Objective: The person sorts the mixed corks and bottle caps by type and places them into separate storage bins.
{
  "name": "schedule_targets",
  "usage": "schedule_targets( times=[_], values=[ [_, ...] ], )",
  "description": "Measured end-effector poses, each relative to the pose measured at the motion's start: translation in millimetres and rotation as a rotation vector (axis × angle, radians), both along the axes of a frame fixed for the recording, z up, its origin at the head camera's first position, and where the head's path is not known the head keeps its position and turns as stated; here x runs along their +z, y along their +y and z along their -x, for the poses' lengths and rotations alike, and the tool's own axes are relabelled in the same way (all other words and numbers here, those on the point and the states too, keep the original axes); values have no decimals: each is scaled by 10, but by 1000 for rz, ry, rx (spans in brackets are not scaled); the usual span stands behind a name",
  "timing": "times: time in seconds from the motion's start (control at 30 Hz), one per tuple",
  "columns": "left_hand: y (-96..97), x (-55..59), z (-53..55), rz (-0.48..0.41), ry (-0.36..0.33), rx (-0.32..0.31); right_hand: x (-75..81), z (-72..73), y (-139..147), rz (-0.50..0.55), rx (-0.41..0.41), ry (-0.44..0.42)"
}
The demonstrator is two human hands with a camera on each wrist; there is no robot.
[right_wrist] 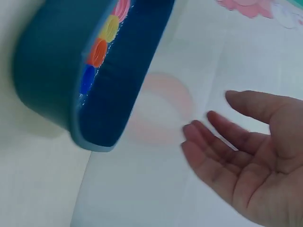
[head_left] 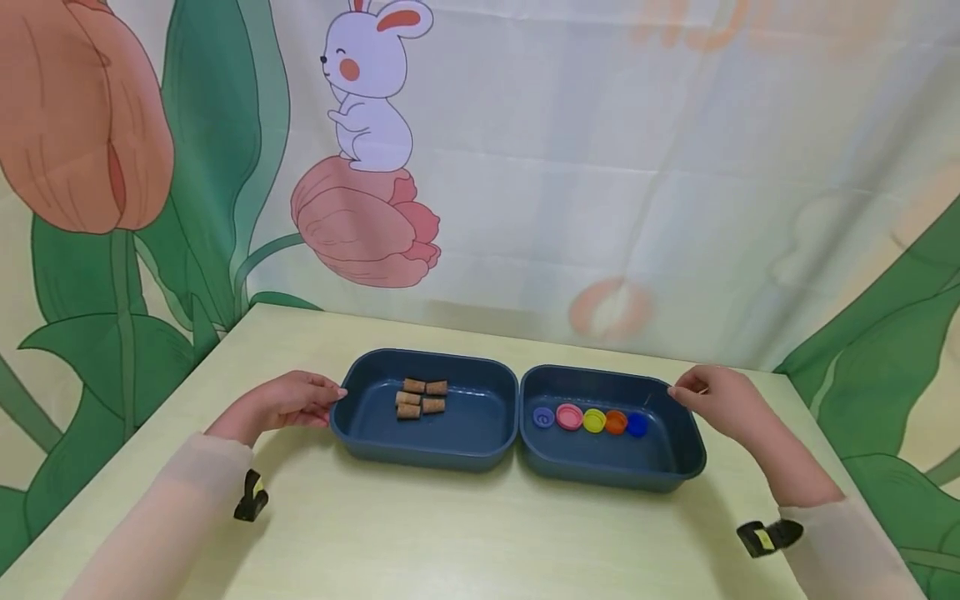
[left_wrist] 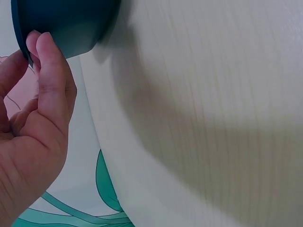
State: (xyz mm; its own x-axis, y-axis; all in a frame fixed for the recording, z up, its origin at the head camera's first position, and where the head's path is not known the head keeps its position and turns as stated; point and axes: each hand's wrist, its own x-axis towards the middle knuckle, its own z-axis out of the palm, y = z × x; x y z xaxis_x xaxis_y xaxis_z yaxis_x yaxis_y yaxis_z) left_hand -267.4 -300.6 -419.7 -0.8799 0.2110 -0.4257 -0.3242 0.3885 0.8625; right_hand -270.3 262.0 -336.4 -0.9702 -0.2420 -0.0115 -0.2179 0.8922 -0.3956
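Two dark blue trays stand side by side on the table, their near ends touching. The left tray point(head_left: 427, 457) holds several small corks point(head_left: 408, 398). In the right tray point(head_left: 611, 477) lies a row of small round lids: purple point(head_left: 543, 417), pink point(head_left: 569, 417), yellow point(head_left: 594, 420), orange point(head_left: 616, 422) and blue point(head_left: 637, 424). My left hand point(head_left: 300, 400) pinches the left tray's outer rim between thumb and fingers. Beside the right tray's outer end, my right hand point(head_left: 716, 400) has its fingers loosely bent; the right wrist view shows it apart from the tray with nothing in it.
The pale wooden table point(head_left: 465, 533) stretches in front of the trays. Behind it hangs a printed curtain point(head_left: 540, 167) with a rabbit and tulips. A black strap clip point(head_left: 252, 497) is at the left sleeve, another strap clip point(head_left: 769, 537) at the right.
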Motion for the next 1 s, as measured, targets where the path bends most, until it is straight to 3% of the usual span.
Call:
schedule_targets(
  times=[0.1, 0.23, 0.43, 0.6, 0.87, 1.0],
  values=[
    [-4, -10, -1, 8, 5, 1, -71, -230, 24, 73, -45, 80],
    [-3, 4, -11, 37, 17, 15, -216, -502, 4, 131, -74, 123],
    [-24, 20, -58, 71, 41, 34, -508, -806, -14, 149, -98, 60],
    [-27, 35, -114, 119, 60, 48, -722, -953, 44, 131, -153, -79],
    [-6, 97, -213, 376, 183, 44, -885, -1074, 204, 94, -222, -255],
    [-32, 160, -355, 530, 330, 47, -832, -1141, 282, 106, -253, -262]
  ],
)
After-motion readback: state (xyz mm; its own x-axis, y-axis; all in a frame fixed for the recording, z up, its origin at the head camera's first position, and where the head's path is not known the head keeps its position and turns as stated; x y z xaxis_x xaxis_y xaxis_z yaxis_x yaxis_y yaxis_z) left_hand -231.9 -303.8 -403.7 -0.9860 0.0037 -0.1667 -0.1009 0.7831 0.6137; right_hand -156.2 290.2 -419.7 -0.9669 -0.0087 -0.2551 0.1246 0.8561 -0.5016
